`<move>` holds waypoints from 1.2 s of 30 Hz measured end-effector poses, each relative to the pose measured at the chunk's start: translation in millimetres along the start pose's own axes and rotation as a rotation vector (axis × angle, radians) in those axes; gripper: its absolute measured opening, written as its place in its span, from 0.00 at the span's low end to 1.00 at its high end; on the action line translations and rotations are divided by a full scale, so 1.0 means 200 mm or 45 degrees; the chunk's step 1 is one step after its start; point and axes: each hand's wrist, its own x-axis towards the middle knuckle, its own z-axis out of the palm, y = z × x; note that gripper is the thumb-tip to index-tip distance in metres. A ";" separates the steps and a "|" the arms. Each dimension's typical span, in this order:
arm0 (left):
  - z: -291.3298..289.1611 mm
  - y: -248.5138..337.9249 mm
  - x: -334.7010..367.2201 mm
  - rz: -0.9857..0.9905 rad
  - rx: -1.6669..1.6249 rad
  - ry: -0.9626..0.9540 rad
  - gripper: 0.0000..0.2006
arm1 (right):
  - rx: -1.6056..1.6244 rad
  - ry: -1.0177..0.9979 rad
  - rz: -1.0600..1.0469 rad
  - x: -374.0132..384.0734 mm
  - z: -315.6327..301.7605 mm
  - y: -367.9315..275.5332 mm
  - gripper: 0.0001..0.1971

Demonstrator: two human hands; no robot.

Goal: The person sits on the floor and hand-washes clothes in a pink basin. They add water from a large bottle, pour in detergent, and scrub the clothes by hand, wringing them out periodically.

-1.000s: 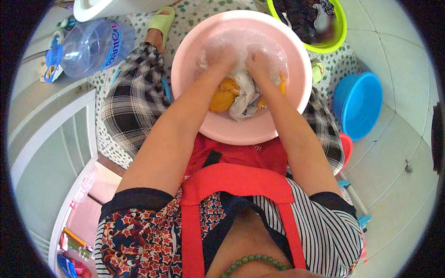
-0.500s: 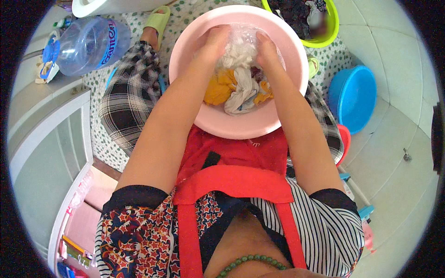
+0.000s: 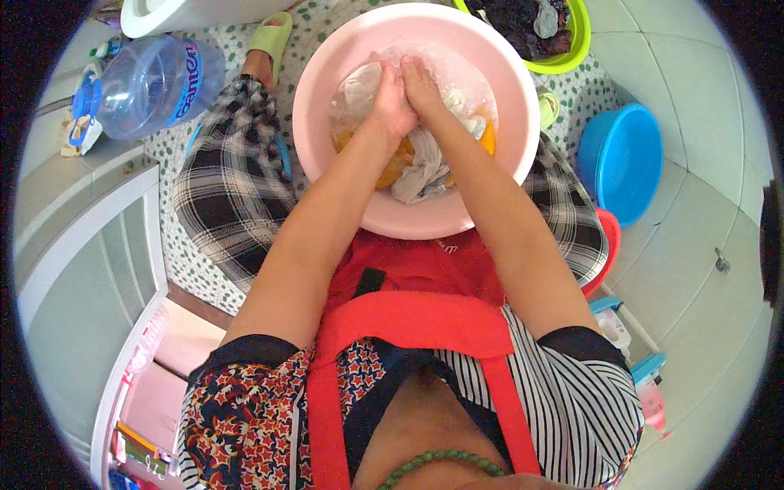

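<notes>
Left hand (image 3: 395,104) and right hand (image 3: 420,86) are meeting inside the pink basin (image 3: 416,220); can't make out whether they're gripping any cloth between them. White cloth (image 3: 359,88) is lying in suds (image 3: 459,75) just left of the hands, while yellow cloth (image 3: 394,173) and greyish cloth (image 3: 421,175) are sitting bunched nearer the person

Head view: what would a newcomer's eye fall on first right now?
Probably the big pink basin at top centre, where the left hand and right hand come close together over sudsy water, with yellow cloth and pale grey cloth nearer the person. Next, the bright red apron below it. Then the lime-green basin of dark cloth at upper right and the blue basin beneath it in the picture.
</notes>
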 end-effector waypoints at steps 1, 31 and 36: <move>-0.03 -0.02 0.02 -0.030 -0.024 -0.130 0.41 | -0.203 -0.007 -0.107 0.00 0.00 0.01 0.28; -0.49 -0.16 -0.34 0.152 -0.077 0.628 0.10 | 0.227 -0.775 -0.044 -0.18 0.16 0.15 0.17; -0.54 -0.20 -0.29 0.179 -0.203 0.712 0.07 | -0.067 -0.443 -0.221 -0.24 0.23 0.06 0.17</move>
